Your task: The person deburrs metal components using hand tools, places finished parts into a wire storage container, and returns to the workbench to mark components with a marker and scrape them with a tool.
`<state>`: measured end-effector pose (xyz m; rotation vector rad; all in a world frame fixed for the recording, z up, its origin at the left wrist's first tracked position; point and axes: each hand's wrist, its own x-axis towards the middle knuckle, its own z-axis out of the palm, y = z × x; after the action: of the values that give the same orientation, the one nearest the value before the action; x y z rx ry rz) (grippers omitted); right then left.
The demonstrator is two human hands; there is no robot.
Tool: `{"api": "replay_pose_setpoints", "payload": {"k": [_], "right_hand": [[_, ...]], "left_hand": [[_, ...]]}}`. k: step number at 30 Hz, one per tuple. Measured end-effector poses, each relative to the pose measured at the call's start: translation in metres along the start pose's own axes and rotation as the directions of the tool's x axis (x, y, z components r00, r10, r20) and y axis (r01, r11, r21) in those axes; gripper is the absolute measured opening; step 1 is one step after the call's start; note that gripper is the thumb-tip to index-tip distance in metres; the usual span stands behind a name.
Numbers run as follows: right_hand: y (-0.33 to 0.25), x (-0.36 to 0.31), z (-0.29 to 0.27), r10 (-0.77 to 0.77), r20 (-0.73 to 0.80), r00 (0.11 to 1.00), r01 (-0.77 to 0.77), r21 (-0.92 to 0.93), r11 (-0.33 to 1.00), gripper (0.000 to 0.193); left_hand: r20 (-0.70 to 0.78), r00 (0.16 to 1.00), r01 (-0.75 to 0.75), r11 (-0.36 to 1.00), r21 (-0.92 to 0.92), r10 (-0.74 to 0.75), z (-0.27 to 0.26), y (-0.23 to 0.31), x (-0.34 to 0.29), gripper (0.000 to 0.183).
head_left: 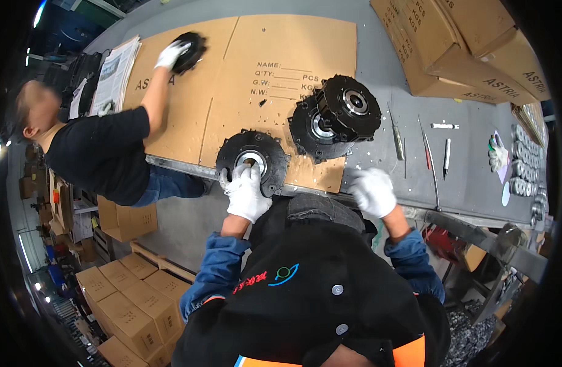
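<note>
A black toothed round housing (227,148) with a shiny metal hub lies flat at the near edge of the cardboard. My left hand (247,191), in a white glove, grips it at the hub, its fingertips closed at the central bore. Right of it, two similar black housings are stacked: the upper one (357,92) sits tilted and off-centre on the lower one (303,125), partly covering it. Over the table's front edge hovers my right hand (374,192), also white-gloved, apart from the parts. Its fingers look curled but blurred, and nothing held is visible.
At far left, a co-worker (103,153) rests a gloved hand on another black housing (190,54). Screwdrivers (397,137), markers (446,158) and a thin rod (429,162) lie to the right. Cartons (428,46) stand far right; metal rings (524,165) and a glove (498,153) lie below them.
</note>
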<state>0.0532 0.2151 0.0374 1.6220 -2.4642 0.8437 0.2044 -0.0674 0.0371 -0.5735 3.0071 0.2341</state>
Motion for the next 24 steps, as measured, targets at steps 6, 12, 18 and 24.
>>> {"api": "replay_pose_setpoints", "payload": {"k": [6, 12, 18, 24], "right_hand": [[-0.064, 0.053, 0.03, -0.26, 0.243, 0.935, 0.191, 0.273, 0.943, 0.01], [-0.091, 0.062, 0.047, -0.332, 0.244, 0.911, 0.251, 0.31, 0.917, 0.016], [-0.103, 0.049, 0.052, -0.17, 0.042, 0.985, 0.162, 0.151, 0.975, 0.024], [-0.111, 0.062, 0.043, -0.052, -0.055, 0.997, 0.059, 0.128, 0.99, 0.021]], "left_hand": [[0.04, 0.994, -0.103, 0.994, 0.039, 0.101, -0.04, 0.003, -0.005, 0.076], [-0.021, 0.995, -0.097, 0.995, 0.004, 0.097, -0.057, 0.004, -0.013, 0.075], [-0.089, 0.984, -0.16, 0.986, -0.054, 0.155, -0.07, -0.002, -0.022, 0.069], [-0.148, 0.958, -0.256, 0.965, -0.053, 0.246, -0.069, -0.007, -0.027, 0.076]]}}
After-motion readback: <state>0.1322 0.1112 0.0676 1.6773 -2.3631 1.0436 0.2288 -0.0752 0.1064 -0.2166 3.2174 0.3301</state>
